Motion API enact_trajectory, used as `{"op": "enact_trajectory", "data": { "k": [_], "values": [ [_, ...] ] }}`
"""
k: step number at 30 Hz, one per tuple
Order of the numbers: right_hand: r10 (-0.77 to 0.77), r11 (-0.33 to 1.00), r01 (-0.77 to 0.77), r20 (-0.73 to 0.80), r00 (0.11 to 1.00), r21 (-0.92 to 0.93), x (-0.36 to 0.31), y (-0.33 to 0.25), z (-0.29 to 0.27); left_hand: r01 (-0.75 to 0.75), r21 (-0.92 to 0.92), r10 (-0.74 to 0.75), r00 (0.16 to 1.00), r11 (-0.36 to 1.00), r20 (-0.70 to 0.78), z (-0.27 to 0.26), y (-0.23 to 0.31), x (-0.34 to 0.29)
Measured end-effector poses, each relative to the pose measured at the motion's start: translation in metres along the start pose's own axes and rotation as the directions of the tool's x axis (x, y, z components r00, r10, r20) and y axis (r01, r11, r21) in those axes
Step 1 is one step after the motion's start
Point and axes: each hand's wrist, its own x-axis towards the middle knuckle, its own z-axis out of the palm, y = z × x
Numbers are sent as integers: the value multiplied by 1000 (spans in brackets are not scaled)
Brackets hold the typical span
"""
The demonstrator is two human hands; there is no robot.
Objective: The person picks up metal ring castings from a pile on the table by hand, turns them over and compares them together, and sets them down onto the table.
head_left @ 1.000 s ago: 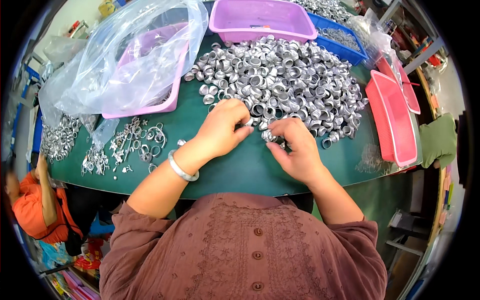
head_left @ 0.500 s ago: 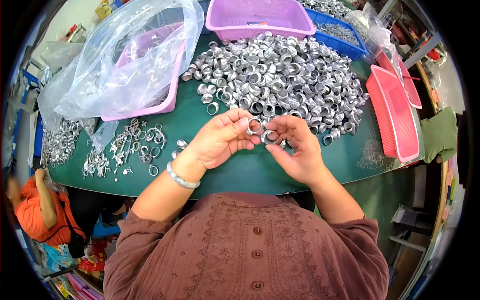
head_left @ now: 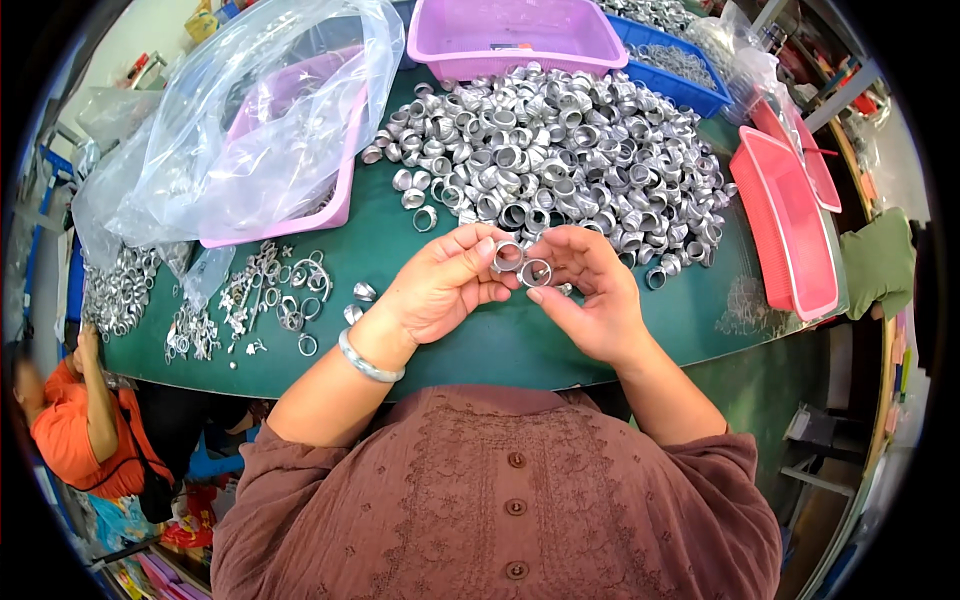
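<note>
Between thumb and fingers, my left hand [head_left: 445,275] pinches a silver-coloured ring [head_left: 507,257]. My right hand [head_left: 592,290] grips a second silver-coloured ring [head_left: 535,272] the same way. The two rings are side by side and seem to touch, though the contact is hard to make out. Both hands are over the near part of the green table [head_left: 440,365], just in front of a large heap of silver rings [head_left: 570,150]. A few loose rings [head_left: 364,292] lie beside my left wrist, which wears a pale bangle.
Small piles of rings and metal pieces [head_left: 250,285] lie at the left. Behind them, a clear plastic bag [head_left: 190,170] covers a pink basket [head_left: 345,190]. A purple basket [head_left: 515,65] and blue tray [head_left: 690,95] stand behind the heap, a pink basket [head_left: 785,225] at right. A person in orange [head_left: 75,440] is at far left.
The rings in my hands have tilted and shifted slightly, and both show more of their round openings. At far left, the person's arm has reached up to the table edge.
</note>
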Motion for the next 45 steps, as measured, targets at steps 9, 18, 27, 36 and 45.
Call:
{"op": "enact_trajectory", "data": {
  "k": [9,18,27,36,45],
  "values": [
    [54,997,-54,-5,999,52,2,-1,2,-16,21,17,999,1000,-31,0,1,0],
    [55,994,-54,-9,998,90,1,6,3,-93,105,102,992,990,-79,9,7,-2],
    [-2,996,-1,-40,999,-91,4,2,5,-386,577,439,897,720,53,13,-5,-5],
    [-137,925,121,-19,990,-361,3,0,3,-463,680,498,852,568,163,10,-8,-5],
    [-185,895,159,-23,982,-417,4,-7,5,-470,649,481,858,599,177,9,-9,-5]
  ]
}}
